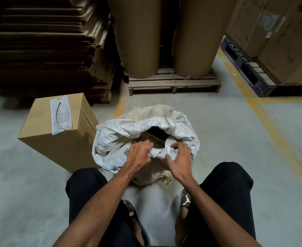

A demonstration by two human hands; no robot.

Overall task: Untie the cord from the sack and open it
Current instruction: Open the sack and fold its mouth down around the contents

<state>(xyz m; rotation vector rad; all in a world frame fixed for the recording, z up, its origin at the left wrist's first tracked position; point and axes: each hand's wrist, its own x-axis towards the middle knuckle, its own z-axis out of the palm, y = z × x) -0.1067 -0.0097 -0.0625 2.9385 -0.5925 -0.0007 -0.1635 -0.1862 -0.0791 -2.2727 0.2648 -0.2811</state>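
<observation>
A white woven sack [121, 132] stands on the concrete floor in front of my knees. Its mouth gapes open and a cardboard box [155, 139] printed "Viva" shows inside. My left hand [139, 154] grips the near rim of the sack with curled fingers. My right hand [179, 155] grips the bunched rim fabric [158, 154] just to the right of it. The two hands are a short way apart on the same fold. No cord can be made out on the sack; a black cord [58, 118] lies on the carton to the left.
A brown carton [57, 139] stands left of the sack, with a white ribbed mat [61, 116] on top. Behind are stacked flat cardboard [45, 50], two large paper rolls [137, 36] on a wooden pallet [173, 84], and boxes on a blue pallet [244, 68] at right.
</observation>
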